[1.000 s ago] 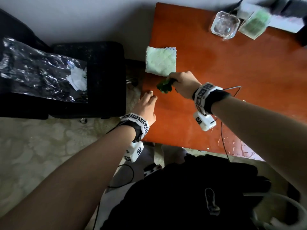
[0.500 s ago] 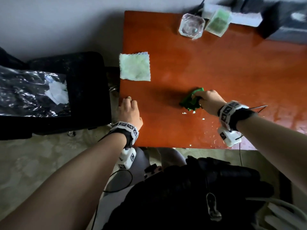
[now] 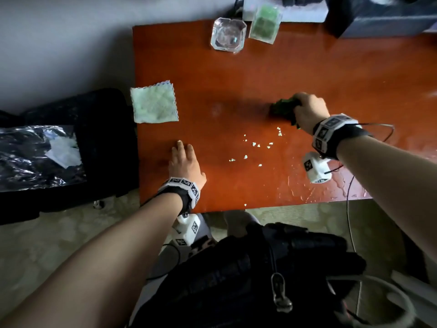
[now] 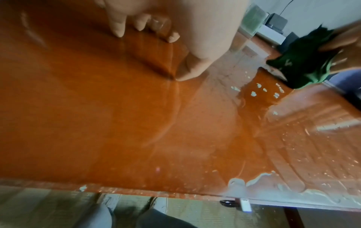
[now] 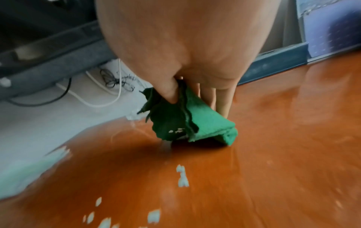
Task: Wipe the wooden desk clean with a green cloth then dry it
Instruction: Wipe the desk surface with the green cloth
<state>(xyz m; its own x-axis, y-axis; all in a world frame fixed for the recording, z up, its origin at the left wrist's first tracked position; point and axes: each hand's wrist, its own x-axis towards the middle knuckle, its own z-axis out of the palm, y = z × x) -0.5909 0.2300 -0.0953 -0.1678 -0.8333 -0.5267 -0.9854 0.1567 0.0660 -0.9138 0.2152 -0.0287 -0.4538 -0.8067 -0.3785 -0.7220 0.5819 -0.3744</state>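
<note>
My right hand [image 3: 305, 106] grips a bunched dark green cloth [image 3: 282, 109] and presses it on the reddish wooden desk [image 3: 236, 74], right of centre. In the right wrist view the thumb and fingers pinch the green cloth [image 5: 187, 121] against the desk [image 5: 273, 154]. Small pale crumbs [image 3: 256, 145] lie scattered just in front of the cloth. My left hand [image 3: 183, 157] rests flat on the desk near its front left corner, fingers straight, holding nothing. The left wrist view shows the left hand [image 4: 166, 37] on the wet, streaked desk [image 4: 97, 123] and the green cloth [image 4: 304, 61] at the right.
A pale green folded cloth [image 3: 153, 101] lies at the desk's left edge. A clear glass ashtray [image 3: 228, 34] and a green packet [image 3: 266, 24] stand at the back. Water pools near the front right edge [image 3: 331, 185]. A black chair with a plastic bag [image 3: 40, 155] stands left.
My right hand has dragged the green cloth from the left side of the desk across to the right, leaving pale crumbs behind it. The left hand has stayed flat on the desk.
</note>
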